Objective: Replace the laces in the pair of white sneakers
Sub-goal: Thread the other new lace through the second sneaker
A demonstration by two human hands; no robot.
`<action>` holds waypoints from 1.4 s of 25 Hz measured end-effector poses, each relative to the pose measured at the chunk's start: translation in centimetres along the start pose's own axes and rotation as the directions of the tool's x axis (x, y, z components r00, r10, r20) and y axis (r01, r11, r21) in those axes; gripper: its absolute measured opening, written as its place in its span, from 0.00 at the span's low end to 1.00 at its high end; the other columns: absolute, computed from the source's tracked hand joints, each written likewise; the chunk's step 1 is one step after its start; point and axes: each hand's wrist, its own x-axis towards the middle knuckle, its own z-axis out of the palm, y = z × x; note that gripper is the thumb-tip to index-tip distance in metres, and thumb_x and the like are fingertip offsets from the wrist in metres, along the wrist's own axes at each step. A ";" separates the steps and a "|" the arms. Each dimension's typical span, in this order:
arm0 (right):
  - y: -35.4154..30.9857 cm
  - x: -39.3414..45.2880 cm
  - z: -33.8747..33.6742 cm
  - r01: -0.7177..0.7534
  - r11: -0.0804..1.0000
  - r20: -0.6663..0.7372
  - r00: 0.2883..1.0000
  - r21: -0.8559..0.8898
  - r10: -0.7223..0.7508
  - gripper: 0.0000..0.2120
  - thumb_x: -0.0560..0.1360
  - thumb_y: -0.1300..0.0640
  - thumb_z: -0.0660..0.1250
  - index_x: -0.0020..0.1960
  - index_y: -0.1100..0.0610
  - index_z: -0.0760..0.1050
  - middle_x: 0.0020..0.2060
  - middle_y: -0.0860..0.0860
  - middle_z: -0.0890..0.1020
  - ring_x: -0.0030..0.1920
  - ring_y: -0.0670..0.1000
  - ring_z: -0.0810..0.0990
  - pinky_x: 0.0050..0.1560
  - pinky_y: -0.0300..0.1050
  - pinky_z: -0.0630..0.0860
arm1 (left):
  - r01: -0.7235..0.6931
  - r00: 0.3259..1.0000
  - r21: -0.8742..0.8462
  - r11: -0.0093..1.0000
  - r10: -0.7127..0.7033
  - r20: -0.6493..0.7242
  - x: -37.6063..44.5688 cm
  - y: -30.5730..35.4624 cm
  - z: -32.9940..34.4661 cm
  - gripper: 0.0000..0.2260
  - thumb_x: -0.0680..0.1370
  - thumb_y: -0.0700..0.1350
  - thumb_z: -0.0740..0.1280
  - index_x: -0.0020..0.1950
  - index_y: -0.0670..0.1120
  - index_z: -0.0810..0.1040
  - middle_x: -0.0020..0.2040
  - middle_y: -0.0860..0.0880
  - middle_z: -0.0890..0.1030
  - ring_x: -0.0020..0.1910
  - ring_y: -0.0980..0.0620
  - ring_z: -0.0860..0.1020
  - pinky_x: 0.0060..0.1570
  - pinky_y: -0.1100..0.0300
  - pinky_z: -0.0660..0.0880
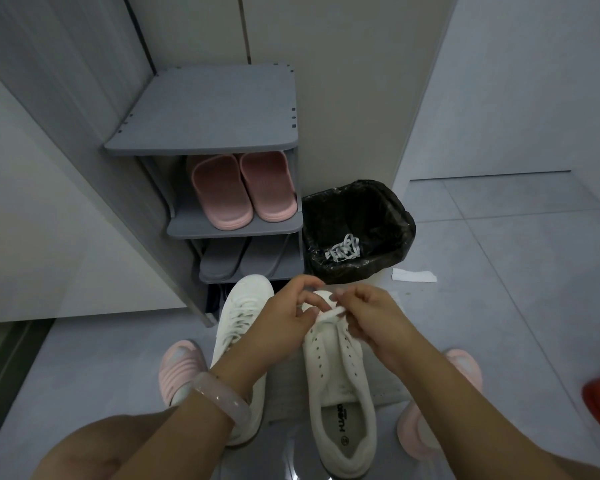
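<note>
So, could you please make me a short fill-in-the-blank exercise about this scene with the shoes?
1. Both hands, left hand and right hand, pinch a white ____ over the right sneaker.
2. The pink slippers stand on the grey ____.
3. Old laces lie inside the black ____.

Missing words: lace; shoe rack; bin

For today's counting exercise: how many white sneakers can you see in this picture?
2. The laced sneaker stands on the floor by the shoe rack. The second sneaker lies to its right, its eyelets mostly empty, where both hands work a lace. None seem hidden.
</note>
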 end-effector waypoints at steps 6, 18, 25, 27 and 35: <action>-1.3 -0.7 0.6 0.268 0.942 0.061 0.963 -0.203 -0.261 0.06 0.78 0.62 0.61 0.45 0.60 0.76 0.25 0.42 0.75 0.23 0.39 0.69 0.26 0.30 0.65 | 0.090 0.995 -0.136 0.987 -0.084 0.049 0.0 1.0 0.4 0.06 0.79 0.44 0.62 0.52 0.42 0.73 0.31 0.55 0.78 0.27 0.61 0.74 0.33 0.65 0.72; -1.9 -0.8 0.0 0.004 0.941 0.197 0.978 0.337 -0.075 0.17 0.74 0.71 0.51 0.57 0.59 0.71 0.37 0.50 0.79 0.18 0.42 0.58 0.19 0.34 0.54 | 0.026 0.998 -0.089 0.996 -0.022 0.051 0.0 1.4 0.6 0.08 0.79 0.39 0.62 0.51 0.38 0.80 0.36 0.52 0.79 0.29 0.68 0.75 0.30 0.77 0.66; -1.7 -0.6 -1.0 -0.007 0.959 0.153 0.987 -0.285 0.053 0.14 0.79 0.50 0.59 0.42 0.56 0.77 0.32 0.50 0.78 0.24 0.44 0.67 0.25 0.35 0.64 | -0.050 0.992 0.263 0.964 0.079 -0.102 0.4 0.7 0.1 0.09 0.72 0.44 0.72 0.33 0.50 0.75 0.29 0.57 0.75 0.28 0.66 0.73 0.31 0.72 0.66; -1.6 -0.8 -0.9 0.037 0.927 0.220 0.974 -0.372 0.049 0.16 0.78 0.48 0.61 0.36 0.54 0.74 0.28 0.47 0.76 0.25 0.43 0.68 0.27 0.34 0.65 | -0.105 0.990 0.341 0.934 0.132 -0.054 0.4 0.6 0.2 0.08 0.72 0.44 0.72 0.35 0.50 0.75 0.31 0.58 0.74 0.31 0.66 0.72 0.33 0.72 0.65; 0.5 1.0 -4.8 -0.085 0.995 -0.176 0.982 -0.057 0.074 0.08 0.78 0.57 0.63 0.44 0.58 0.78 0.35 0.49 0.80 0.28 0.44 0.65 0.26 0.34 0.62 | 0.031 1.000 0.456 0.889 -0.025 -0.020 1.1 -1.8 -0.5 0.06 0.75 0.36 0.64 0.48 0.46 0.72 0.42 0.50 0.75 0.42 0.54 0.72 0.37 0.71 0.66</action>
